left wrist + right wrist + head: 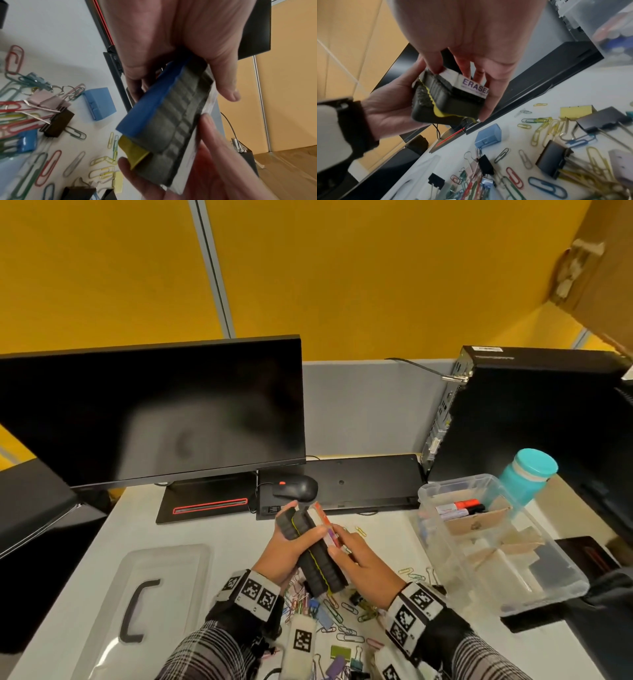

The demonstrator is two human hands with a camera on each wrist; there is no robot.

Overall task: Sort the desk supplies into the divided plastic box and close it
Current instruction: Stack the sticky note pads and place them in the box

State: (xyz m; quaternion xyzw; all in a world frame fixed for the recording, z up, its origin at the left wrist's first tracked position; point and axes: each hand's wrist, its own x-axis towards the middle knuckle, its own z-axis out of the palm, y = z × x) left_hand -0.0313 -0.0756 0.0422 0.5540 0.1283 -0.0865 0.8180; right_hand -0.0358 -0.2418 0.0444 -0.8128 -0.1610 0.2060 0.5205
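While holding stacked erasers (317, 556) above desk (85, 542), I'm gripping them in left hand (287, 553), right hand (363, 556) pinching labelled edge. Paper clips (346, 607) and binder clips (342, 659) lying scattered beneath wrists. Divided plastic box (548, 587) sitting open at right, markers (459, 508) inside; lid (164, 570) lying left. Keyboard (359, 477), mouse (294, 487) beyond.

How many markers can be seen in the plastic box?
2: a red-capped marker and a black-capped marker, side by side in the far compartment of the plastic box; others may be hidden.
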